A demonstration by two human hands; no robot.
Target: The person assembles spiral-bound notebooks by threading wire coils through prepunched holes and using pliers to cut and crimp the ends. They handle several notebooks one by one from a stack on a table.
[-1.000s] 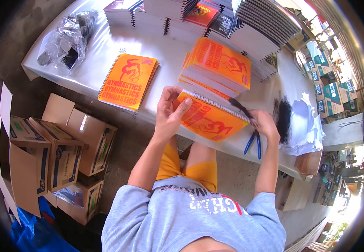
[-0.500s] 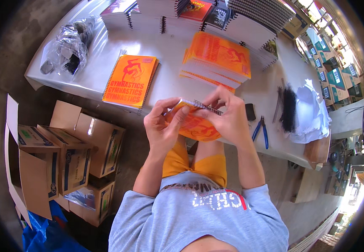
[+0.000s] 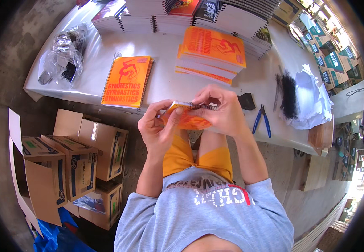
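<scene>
Between my hands, above the table's front edge, is an orange notebook [image 3: 190, 122] with its bound edge turned up. My left hand [image 3: 161, 122] pinches its left end, thumb on the orange cover. A black spiral coil [image 3: 203, 106] runs along the edge, and my right hand [image 3: 222, 109] grips it with thumb and fingers. The coil seems to be partly in the holes; exactly how far is hard to make out. One spiral-bound orange notebook [image 3: 127, 82] lies flat to the left. Ahead sits a stack of orange notebooks [image 3: 213, 48].
To the right lie blue-handled pliers [image 3: 262, 122], a small black piece [image 3: 246, 101], loose black coils [image 3: 289, 96] and crumpled white paper [image 3: 312, 98]. A clear plastic bag [image 3: 66, 54] rests at the table's left. Taller notebook stacks [image 3: 240, 23] line the back. Cardboard boxes [image 3: 81, 168] stand on the floor at left.
The notebook and both hands have shifted slightly left in view, and its edge is tipped more toward me. My right fingers have closed in lower along the coil.
</scene>
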